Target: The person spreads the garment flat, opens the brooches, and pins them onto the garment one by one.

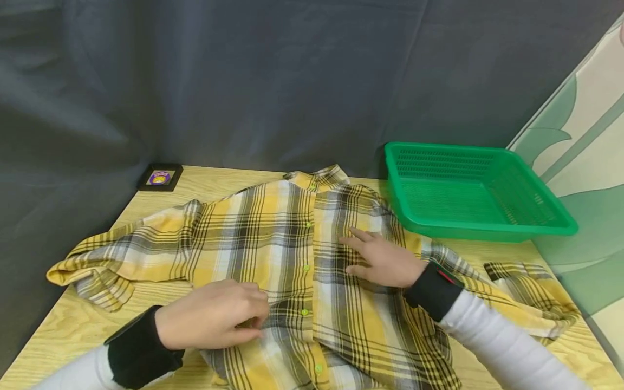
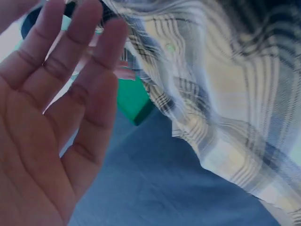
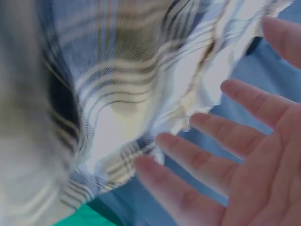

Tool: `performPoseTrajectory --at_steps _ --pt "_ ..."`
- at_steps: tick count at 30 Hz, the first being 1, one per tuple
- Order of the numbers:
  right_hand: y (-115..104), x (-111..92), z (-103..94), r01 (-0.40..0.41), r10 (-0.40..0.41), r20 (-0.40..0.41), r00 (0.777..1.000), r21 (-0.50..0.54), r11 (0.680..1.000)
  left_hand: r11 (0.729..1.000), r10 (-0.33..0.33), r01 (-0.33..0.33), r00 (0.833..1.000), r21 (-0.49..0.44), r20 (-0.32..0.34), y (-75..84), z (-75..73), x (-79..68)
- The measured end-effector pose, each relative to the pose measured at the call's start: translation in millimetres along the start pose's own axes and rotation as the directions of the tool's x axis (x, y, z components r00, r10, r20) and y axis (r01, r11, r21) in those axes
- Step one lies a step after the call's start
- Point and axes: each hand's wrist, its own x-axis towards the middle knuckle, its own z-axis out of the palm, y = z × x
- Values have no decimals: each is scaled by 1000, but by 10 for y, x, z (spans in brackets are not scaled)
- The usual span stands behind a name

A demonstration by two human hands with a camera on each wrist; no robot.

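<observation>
A yellow, grey and white plaid shirt (image 1: pixel 273 233) lies front up on the table, collar at the far side, its green buttons running down the middle. Both sleeves spread out sideways, the left one folded back near its cuff. Over the shirt's lower left part is my left hand (image 1: pixel 219 314), fingers loosely bent and holding nothing; its palm shows in the left wrist view. My right hand (image 1: pixel 382 259) is over the right chest, fingers spread. In the right wrist view its fingertips (image 3: pixel 171 141) appear right by the plaid cloth.
A green plastic basket (image 1: pixel 487 230) stands at the back right, beside the shirt's right shoulder. On the back left corner of the wooden table (image 1: pixel 44 330) lies a small black frame (image 1: pixel 160 177) with a purple and yellow badge. A dark curtain (image 1: pixel 273 81) hangs behind.
</observation>
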Motion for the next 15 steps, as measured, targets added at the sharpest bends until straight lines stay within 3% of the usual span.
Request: performPoseTrajectory --at_steps 3,6,9,12,13,15 --pt "-113 -300 15 82 -85 -100 991 -38 996 999 -18 19 1000 -45 14 15 71 -119" --pt "-185 -567 58 204 -203 -167 965 -7 979 996 -16 19 1000 -92 23 19 183 -251" --pt "-236 -840 155 363 -343 -166 925 115 925 996 -18 19 1000 -90 17 35 317 -327" --pt "-258 -1092 307 463 -450 -113 886 281 841 1000 -19 19 1000 -8 11 54 439 -340" --pt "-256 -1162 366 468 -459 -104 882 296 833 999 -22 22 1000 25 14 60 471 -338" --pt "-227 -1289 482 431 -426 -75 902 236 871 996 -9 6 999 87 37 63 521 -335"
